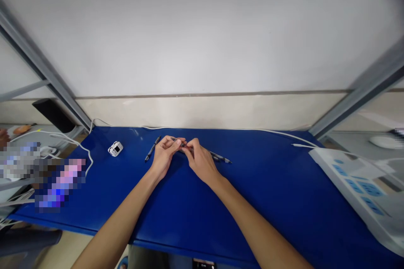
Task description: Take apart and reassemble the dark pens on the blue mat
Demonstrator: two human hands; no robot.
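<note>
Blue sheeting covers the worktop [195, 218] in front of you, which backs onto a plain white wall [202, 29] and stands between two slanted grey metal struts [41, 67].

Your left hand [164, 155] and right hand [201, 162] meet near the far middle of the worktop. Between them you hold a slim dark pen [180, 142], lying roughly level and just above the surface. The fingers [175, 142] of your left hand are closed around its left end. The fingers [191, 148] of your right hand pinch it at a reddish section. Both forearms reach in from the near edge.

A dark pen shaft [221, 158] shows past your right hand, pointing right. You cannot tell whether it is part of the held pen or a separate one lying behind the hand.

A second dark pen [152, 148] lies just left of your left hand, apart from it. Further left sits a small white device [115, 149]. A white cable [221, 129] runs along the back edge. A white panel with blue pads [356, 185] rests at the right end.
</note>
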